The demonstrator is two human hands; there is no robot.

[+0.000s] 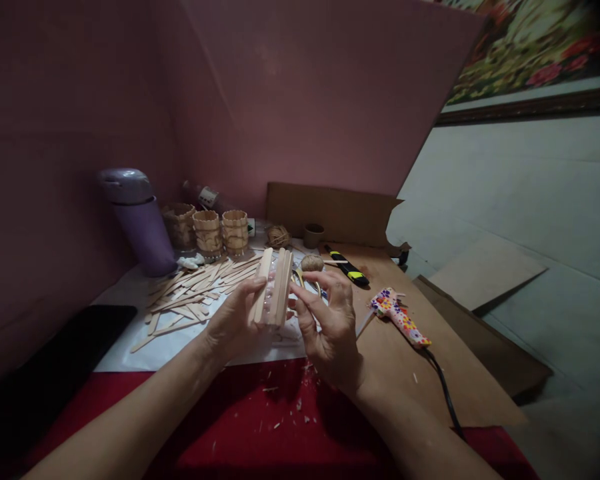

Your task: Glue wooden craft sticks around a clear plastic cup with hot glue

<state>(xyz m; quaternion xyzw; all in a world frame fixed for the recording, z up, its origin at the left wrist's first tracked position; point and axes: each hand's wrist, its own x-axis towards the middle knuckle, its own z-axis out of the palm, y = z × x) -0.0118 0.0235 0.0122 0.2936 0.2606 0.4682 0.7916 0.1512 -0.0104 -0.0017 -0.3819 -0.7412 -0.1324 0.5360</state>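
Here, your left fingers (253,285) are closed on the stick-clad cup (275,288), thumb lying across the nearest stick and the rest wrapped behind. The left hand (233,323) carries it, raised a little above the tabletop (260,427) at the centre of the frame. Your right fingers (300,297) are loosely curled, about half open. Thumb and forefinger meet the cup's right edge, though I cannot tell whether they pinch a stick or only press on it. The right hand (333,330) holds nothing else.

The risk, as I judge it, is in the pressure. The sticks stand side by side on a clear, smooth wall, and an uneven push from either side could slide one askew or lever it off. A tighter squeeze might also buckle that wall.

Outward from there, loose craft sticks (190,293) lie scattered on a white sheet (130,343) left of centre. Behind them, toward the upper left, stand three finished cups (209,233) and a purple flask (137,220). Right of centre, a flowered glue gun (399,319) rests on cardboard (430,380), its cord trailing to the lower right near your wrist, where a snag could drag it. A yellow-and-black knife (347,268) lies beyond.
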